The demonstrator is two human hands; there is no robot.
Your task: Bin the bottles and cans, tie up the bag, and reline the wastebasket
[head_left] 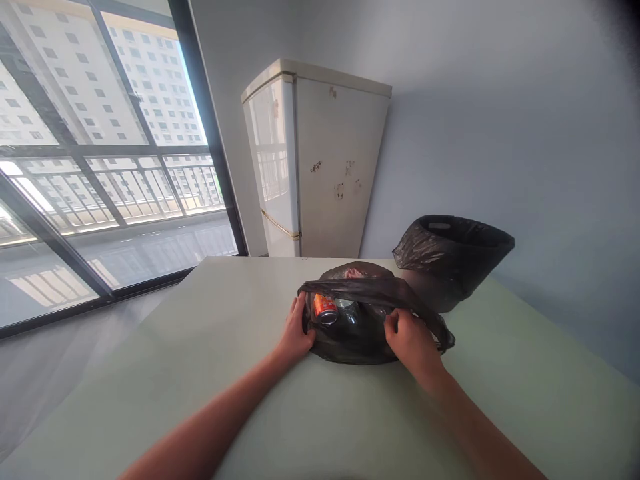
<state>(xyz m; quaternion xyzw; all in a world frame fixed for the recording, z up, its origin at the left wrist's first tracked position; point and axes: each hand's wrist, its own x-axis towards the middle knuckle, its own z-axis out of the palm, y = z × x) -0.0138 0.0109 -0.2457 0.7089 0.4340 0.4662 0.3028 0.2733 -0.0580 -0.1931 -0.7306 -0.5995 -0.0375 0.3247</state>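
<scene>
A thin black plastic bag (355,343) lies on the pale green table, its mouth partly open toward me. Inside, an orange drink can (325,309) rests on its side next to a clear, crumpled-looking piece (347,311) whose kind I cannot make out. Something reddish shows dimly through the plastic at the back. My left hand (297,333) grips the left edge of the opening, thumb inside the near rim and fingers behind it. At the right side of the mouth, my right hand (411,339) is closed on the bag's rim, fingers curled.
Behind the bag to the right stands a black bin (435,283) lined with a black bag. A white fridge (340,167) is past the far edge of the table (200,373). Glass sliding doors (120,153) are on the left, a plain wall on the right.
</scene>
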